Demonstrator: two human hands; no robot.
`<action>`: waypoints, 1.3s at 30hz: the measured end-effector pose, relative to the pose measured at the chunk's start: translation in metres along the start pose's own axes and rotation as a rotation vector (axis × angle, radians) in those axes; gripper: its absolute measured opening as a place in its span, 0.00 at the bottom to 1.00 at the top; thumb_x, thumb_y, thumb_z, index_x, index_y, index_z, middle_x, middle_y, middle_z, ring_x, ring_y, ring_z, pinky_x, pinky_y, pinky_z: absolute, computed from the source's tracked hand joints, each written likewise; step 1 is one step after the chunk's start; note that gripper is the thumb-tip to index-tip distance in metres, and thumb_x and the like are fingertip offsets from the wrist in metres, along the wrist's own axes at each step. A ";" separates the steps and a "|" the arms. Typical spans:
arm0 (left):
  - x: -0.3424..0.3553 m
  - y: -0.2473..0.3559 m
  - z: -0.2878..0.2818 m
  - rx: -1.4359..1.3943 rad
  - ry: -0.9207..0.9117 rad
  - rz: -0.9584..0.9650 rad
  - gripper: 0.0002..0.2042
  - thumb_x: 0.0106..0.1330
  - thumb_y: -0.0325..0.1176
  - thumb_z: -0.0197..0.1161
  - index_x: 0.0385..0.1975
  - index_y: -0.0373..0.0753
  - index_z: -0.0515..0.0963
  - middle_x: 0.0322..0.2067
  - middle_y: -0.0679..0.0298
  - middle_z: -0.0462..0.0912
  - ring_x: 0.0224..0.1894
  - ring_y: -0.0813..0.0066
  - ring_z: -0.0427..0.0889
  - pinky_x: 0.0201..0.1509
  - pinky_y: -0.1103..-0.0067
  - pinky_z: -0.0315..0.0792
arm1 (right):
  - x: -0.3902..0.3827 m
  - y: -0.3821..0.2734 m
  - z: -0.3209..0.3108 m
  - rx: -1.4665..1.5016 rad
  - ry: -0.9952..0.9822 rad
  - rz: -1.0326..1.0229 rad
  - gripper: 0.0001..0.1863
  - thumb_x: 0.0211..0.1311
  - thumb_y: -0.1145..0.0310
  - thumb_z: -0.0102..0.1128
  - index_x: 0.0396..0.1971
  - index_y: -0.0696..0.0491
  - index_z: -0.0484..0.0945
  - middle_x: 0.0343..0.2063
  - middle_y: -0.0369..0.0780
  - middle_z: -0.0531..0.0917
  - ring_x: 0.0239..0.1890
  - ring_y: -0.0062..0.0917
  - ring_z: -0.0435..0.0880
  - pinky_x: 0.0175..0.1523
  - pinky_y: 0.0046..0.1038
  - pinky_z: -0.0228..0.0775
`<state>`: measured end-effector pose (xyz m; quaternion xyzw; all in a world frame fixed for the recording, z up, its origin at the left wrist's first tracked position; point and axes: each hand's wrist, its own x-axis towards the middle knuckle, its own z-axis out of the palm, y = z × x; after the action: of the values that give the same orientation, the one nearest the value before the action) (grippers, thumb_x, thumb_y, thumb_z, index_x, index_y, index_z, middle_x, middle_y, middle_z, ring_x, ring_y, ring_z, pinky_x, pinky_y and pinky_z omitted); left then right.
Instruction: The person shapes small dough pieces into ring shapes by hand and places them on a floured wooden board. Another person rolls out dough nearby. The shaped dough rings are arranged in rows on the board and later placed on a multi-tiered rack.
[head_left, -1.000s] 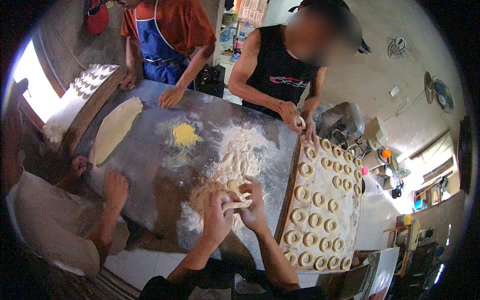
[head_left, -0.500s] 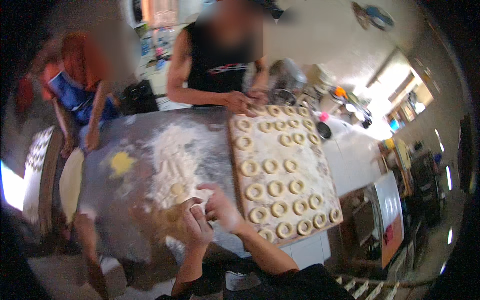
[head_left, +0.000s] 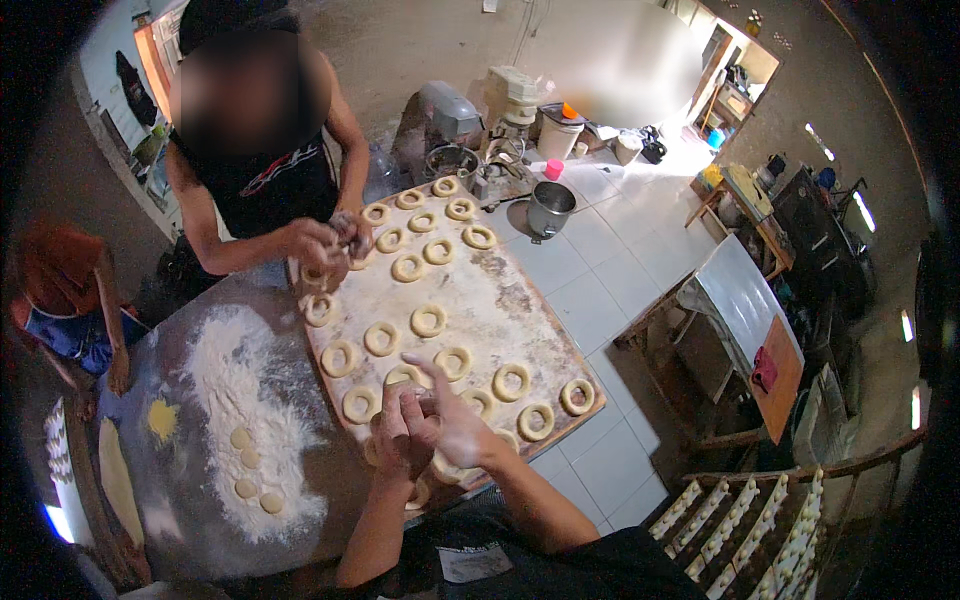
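- Head view: both hands meet over the near edge of the floured wooden board [head_left: 520, 310]. The left hand [head_left: 400, 435] and right hand [head_left: 455, 425] are pinched together around a small piece of dough [head_left: 428, 405], which is mostly hidden between the fingers. So I can tell they're closed on it, but not how tightly or what shape it has right now.
- That dough looks soft and light, the kind that stretches and dents if you squeeze, and probably a bit tacky where the flour has worn off.
- I'd reckon fingertips only, taking it from the outer edge rather than the middle, since a thin ring would sag or tear if lifted from one side.
- The finished dough rings [head_left: 428, 320] sit apart from each other in rows across the board. Those look fragile too, so best supported from underneath.
- On the metal table [head_left: 180, 500] to the left there's a flour pile [head_left: 240, 400] with a few dough discs [head_left: 248, 463] lying in it.
- Another person [head_left: 260, 170] across the table has both hands on dough at the far corner of the board.
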<state>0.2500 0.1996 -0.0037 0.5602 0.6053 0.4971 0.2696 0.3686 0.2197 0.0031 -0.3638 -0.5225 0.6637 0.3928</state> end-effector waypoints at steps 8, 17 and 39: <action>0.023 0.041 0.098 0.007 -0.317 -0.033 0.11 0.75 0.38 0.44 0.47 0.42 0.71 0.32 0.48 0.84 0.38 0.44 0.84 0.40 0.57 0.77 | -0.025 -0.010 -0.113 0.251 0.166 -0.038 0.25 0.74 0.50 0.43 0.62 0.48 0.57 0.38 0.45 0.81 0.39 0.29 0.82 0.44 0.31 0.74; 0.038 0.046 0.180 -0.031 -0.375 0.047 0.13 0.74 0.43 0.46 0.48 0.42 0.66 0.24 0.45 0.81 0.34 0.36 0.81 0.35 0.50 0.72 | -0.032 0.006 -0.187 0.515 0.489 -0.142 0.28 0.73 0.39 0.37 0.57 0.48 0.61 0.21 0.35 0.79 0.27 0.24 0.80 0.34 0.25 0.76; 0.061 0.043 0.222 0.773 -0.782 0.029 0.47 0.53 0.43 0.73 0.71 0.42 0.54 0.61 0.40 0.64 0.63 0.43 0.66 0.66 0.53 0.60 | -0.035 0.028 -0.250 -1.285 0.492 0.321 0.50 0.49 0.50 0.70 0.70 0.42 0.53 0.45 0.49 0.76 0.52 0.45 0.75 0.56 0.59 0.59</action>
<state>0.4496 0.3187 -0.0306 0.7698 0.5906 -0.0030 0.2421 0.6028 0.2859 -0.0692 -0.7357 -0.6468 0.1718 0.1041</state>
